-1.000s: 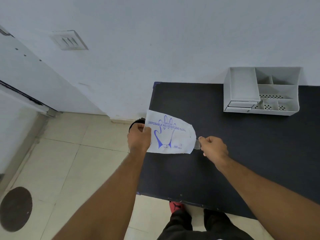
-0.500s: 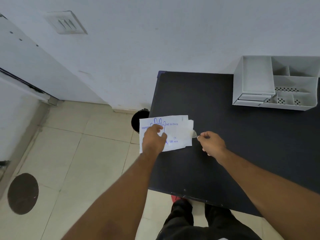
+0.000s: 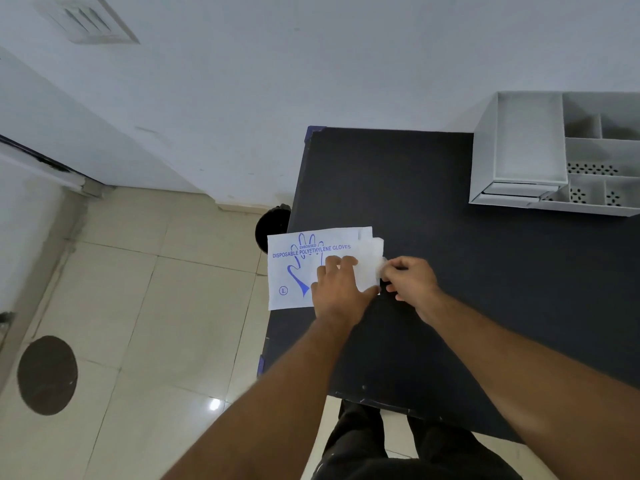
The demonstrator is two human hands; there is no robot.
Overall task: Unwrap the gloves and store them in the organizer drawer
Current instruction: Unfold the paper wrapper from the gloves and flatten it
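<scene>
A flat white packet of disposable gloves [image 3: 294, 268], printed with a blue hand outline, lies at the left edge of the black table [image 3: 450, 271], partly overhanging it. My left hand [image 3: 337, 289] rests on the packet's right half and holds it down. My right hand [image 3: 408, 277] pinches thin whitish glove material [image 3: 375, 251] sticking out of the packet's open right end. The white organizer [image 3: 485, 161] stands at the table's back right; its small drawer [image 3: 516, 190] sits at the lower front, pulled out only slightly.
A dark round bin [image 3: 272, 226] stands on the tiled floor beside the table's left edge. A round dark floor cover [image 3: 46, 374] lies at lower left. A white wall runs behind the table. My legs show below the table's near edge.
The packet went from held up in the air to lying flat on the table edge. My left hand slid right along it, and my right hand closed in on the open end.
</scene>
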